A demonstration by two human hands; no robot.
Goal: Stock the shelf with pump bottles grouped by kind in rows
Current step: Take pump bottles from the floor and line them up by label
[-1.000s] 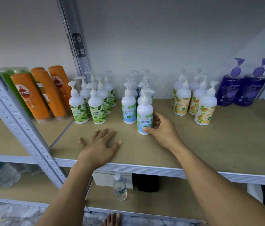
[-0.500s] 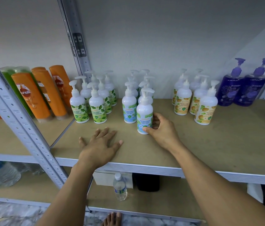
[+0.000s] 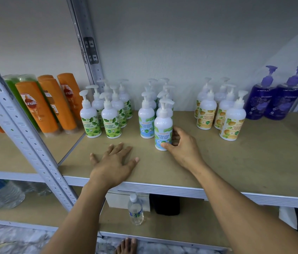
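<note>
Pump bottles, white, stand upright on the wooden shelf (image 3: 254, 162) in kinds: green-label group (image 3: 106, 114) at left, blue-label mint group (image 3: 152, 107) at centre, yellow-label group (image 3: 219, 110) toward the right, two purple bottles (image 3: 274, 99) at far right. Left hand (image 3: 112, 164): flat on the board, fingers spread, holding nothing. Right hand (image 3: 182, 147): fingers and thumb closed around the base of the front mint bottle (image 3: 163, 129).

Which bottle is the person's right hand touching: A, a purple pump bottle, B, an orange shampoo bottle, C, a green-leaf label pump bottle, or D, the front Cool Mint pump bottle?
D: the right hand wraps the base of the front Cool Mint pump bottle, while the left hand lies flat on the shelf board.
</note>
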